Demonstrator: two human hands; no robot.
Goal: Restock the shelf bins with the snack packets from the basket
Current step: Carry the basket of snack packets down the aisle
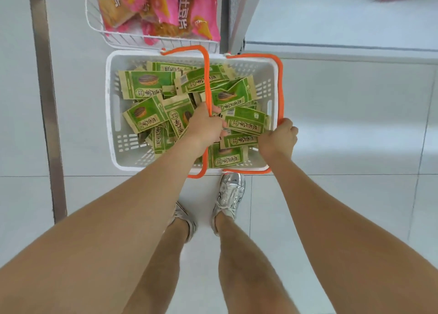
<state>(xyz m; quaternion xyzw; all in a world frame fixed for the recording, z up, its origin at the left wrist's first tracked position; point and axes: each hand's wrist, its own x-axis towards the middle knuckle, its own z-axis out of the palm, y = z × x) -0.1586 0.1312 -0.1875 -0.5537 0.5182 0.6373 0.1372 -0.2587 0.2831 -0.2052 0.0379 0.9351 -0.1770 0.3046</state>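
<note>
A white plastic basket [113, 114] with two orange handles stands on the floor in front of my feet. It holds several green and tan snack packets [147, 84]. My left hand [205, 126] grips the left orange handle [206, 76] over the middle of the basket. My right hand [280, 139] grips the right orange handle [280, 88] at the basket's right rim. Just beyond the basket, a white wire shelf bin [94, 26] holds pink snack packets [166, 10].
A metal shelf post [46, 100] runs down the left. A grey upright [237, 17] and a white shelf base [331, 50] stand at the right. My two feet in silver shoes [228, 195] are on the white tiled floor right behind the basket.
</note>
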